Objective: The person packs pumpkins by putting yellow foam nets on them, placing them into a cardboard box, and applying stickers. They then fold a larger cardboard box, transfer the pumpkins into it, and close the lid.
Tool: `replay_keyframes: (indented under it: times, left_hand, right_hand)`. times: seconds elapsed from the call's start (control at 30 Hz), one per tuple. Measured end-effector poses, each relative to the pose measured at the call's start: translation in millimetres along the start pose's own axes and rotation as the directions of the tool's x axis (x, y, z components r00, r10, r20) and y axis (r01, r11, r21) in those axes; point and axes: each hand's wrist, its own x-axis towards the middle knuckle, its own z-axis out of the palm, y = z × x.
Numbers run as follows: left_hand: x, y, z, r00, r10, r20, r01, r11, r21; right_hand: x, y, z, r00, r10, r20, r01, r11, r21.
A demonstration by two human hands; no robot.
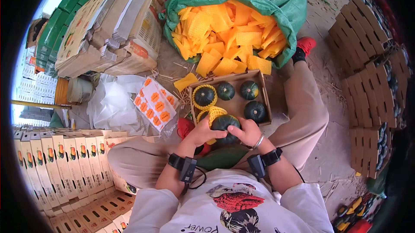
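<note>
A dark green squash [224,122] is held between both hands above the near edge of an open cardboard box [267,87]. My left hand [204,132] curls round its left side, by a yellow foam net [216,112] that lies against the squash. From the right, my right hand [248,132] grips it with the thumb on the front. Inside the box sit several squashes, one of them [204,96] wrapped in a yellow net and another [255,110] bare at the right. Part of the near-left box is hidden behind my hands.
A green sack [294,4] spills yellow foam nets [207,21] behind the box. A sheet of orange stickers [156,103] lies left, beside white plastic [112,103]. Flattened cartons [93,30] are stacked back left, printed boxes [56,164] front left. Filled boxes [367,94] line the right.
</note>
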Motion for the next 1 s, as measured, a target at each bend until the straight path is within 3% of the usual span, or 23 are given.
replay_keyframes:
  times: [0.07, 0.1, 0.17, 0.2, 0.23, 0.33, 0.37, 0.47, 0.5, 0.57, 0.67, 0.8, 0.87, 0.93, 1.0]
  left_hand:
    - [-3, 6, 3, 0.997, -0.073, 0.029, 0.078, 0.972, -0.224]
    - [-6, 5, 2, 0.996, -0.07, 0.059, 0.086, 0.938, -0.337]
    - [-11, 5, 4, 0.99, -0.036, 0.135, 0.102, 0.846, -0.524]
    - [-14, 5, 8, 0.983, -0.001, 0.181, 0.111, 0.794, -0.598]
    - [-16, 4, 10, 0.974, 0.037, 0.224, 0.125, 0.734, -0.667]
    - [-14, 1, 12, 0.956, 0.113, 0.269, 0.128, 0.668, -0.733]
    - [-15, -1, 11, 0.957, 0.101, 0.272, 0.139, 0.661, -0.738]
    - [-18, -3, 0, 0.953, 0.071, 0.295, 0.178, 0.657, -0.732]
    - [-21, -2, -3, 0.947, 0.071, 0.313, 0.188, 0.667, -0.72]
    - [-24, 1, -7, 0.945, 0.084, 0.318, 0.164, 0.718, -0.676]
    - [-24, -1, -14, 0.933, 0.042, 0.357, 0.249, 0.639, -0.727]
    - [-18, -4, -5, 0.899, -0.148, 0.412, 0.382, 0.725, -0.573]
    - [-13, -11, 0, 0.907, -0.223, 0.357, 0.395, 0.743, -0.54]
    - [-13, -10, -4, 0.944, -0.172, 0.282, 0.317, 0.707, -0.632]
    - [-12, -7, -11, 0.984, -0.092, 0.151, 0.171, 0.71, -0.684]
  right_hand:
    - [0, 2, 0, 0.987, 0.15, 0.053, -0.159, 0.956, 0.246]
    - [5, 12, -3, 0.946, 0.287, 0.152, -0.321, 0.899, 0.3]
    - [21, 43, 12, 0.946, 0.26, 0.196, -0.325, 0.706, 0.63]
    - [24, 36, 13, 0.947, 0.243, 0.209, -0.314, 0.566, 0.762]
    - [21, 28, 13, 0.857, 0.103, 0.504, -0.51, 0.304, 0.805]
    - [7, -10, 15, 0.905, -0.118, 0.409, -0.377, 0.222, 0.899]
    - [8, 2, 15, 0.892, -0.164, 0.421, -0.414, 0.078, 0.907]
    - [12, 17, -1, 0.907, -0.181, 0.379, -0.375, 0.062, 0.925]
    - [10, 14, -5, 0.917, -0.156, 0.367, -0.335, 0.196, 0.922]
    - [9, 14, -4, 0.919, -0.119, 0.375, -0.354, 0.164, 0.921]
    - [10, 20, 0, 0.945, -0.148, 0.291, -0.278, 0.103, 0.955]
    - [17, 17, 2, 0.975, -0.157, 0.156, -0.151, 0.045, 0.988]
    - [17, 17, 3, 0.988, -0.092, 0.123, -0.112, 0.114, 0.987]
    - [18, 24, 4, 0.993, -0.066, 0.1, -0.089, 0.16, 0.983]
    - [15, 25, -1, 0.993, -0.01, 0.12, -0.105, 0.417, 0.903]
